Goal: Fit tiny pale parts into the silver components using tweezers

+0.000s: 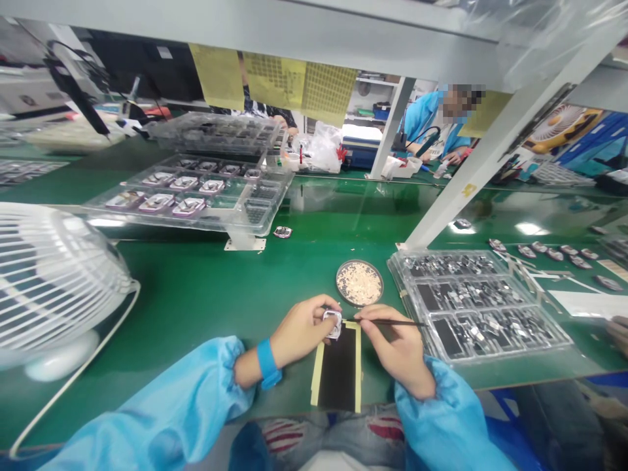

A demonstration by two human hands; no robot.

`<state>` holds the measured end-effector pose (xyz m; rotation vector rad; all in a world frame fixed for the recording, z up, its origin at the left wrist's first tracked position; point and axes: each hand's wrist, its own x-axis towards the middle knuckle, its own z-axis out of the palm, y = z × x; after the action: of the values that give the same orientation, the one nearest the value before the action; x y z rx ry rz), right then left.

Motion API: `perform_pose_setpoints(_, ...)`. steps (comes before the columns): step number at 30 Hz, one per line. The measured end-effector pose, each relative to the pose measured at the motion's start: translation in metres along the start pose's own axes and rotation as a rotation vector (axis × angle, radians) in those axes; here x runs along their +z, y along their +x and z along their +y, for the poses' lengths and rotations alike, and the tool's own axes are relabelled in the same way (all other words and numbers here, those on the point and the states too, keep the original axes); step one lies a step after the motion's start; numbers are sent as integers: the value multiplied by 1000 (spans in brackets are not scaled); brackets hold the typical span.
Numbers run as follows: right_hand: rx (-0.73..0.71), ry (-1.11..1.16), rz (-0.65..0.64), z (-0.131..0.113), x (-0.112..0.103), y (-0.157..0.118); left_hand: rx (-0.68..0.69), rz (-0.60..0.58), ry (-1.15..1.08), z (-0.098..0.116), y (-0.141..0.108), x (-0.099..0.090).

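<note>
My left hand pinches a small white square part over the top end of a black pad edged with yellow tape. Between the fingers of my right hand is a thin dark stick-like tool, its tip pointing left at the white part. Just beyond both hands lies a round dish full of small pale pieces. What the tool's tip touches is too small to tell.
Clear trays of small parts lie at the right, with stacked trays back left. A white fan stands at the left. One loose part lies near a shelf foot. A slanted metal post rises behind. Another person sits beyond.
</note>
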<state>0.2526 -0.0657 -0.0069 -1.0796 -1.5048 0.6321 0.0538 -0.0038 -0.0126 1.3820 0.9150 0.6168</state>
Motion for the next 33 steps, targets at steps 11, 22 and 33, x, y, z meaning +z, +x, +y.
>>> perform_pose_setpoints(11, -80, -123, -57, 2, 1, -1, 17, -10, 30, -9, 1, -2)
perform_pose_setpoints(22, -50, -154, -67, -2, 2, -2, 6, -4, -13, -4, -1, -1)
perform_pose_setpoints(33, 56, -126, -82, -1, 0, -4, 17, 12, -73, 11, -5, -3)
